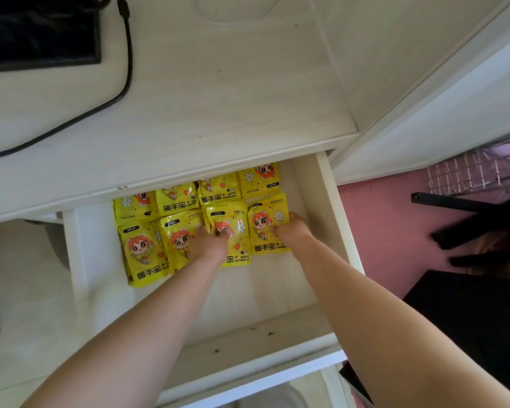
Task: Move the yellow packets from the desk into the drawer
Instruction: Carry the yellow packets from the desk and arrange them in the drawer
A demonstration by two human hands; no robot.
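Observation:
Several yellow hand-warmer packets (147, 251) with a red-haired cartoon figure lie in two rows inside the open white drawer (340, 231), partly tucked under the desk's front edge. My left hand (211, 241) rests on two packets in the middle of the front row, fingers pointing down onto them. My right hand (292, 231) holds the right edge of the rightmost front packet (264, 228), fingers curled at its side. No packets show on the desk top (218, 98).
A white pad with a black cable and a dark screen (39, 30) lies at the desk's back left. To the right are a pink floor, a wire basket (477, 169) and black chair legs (468, 219). The drawer's front half holds only crumbs.

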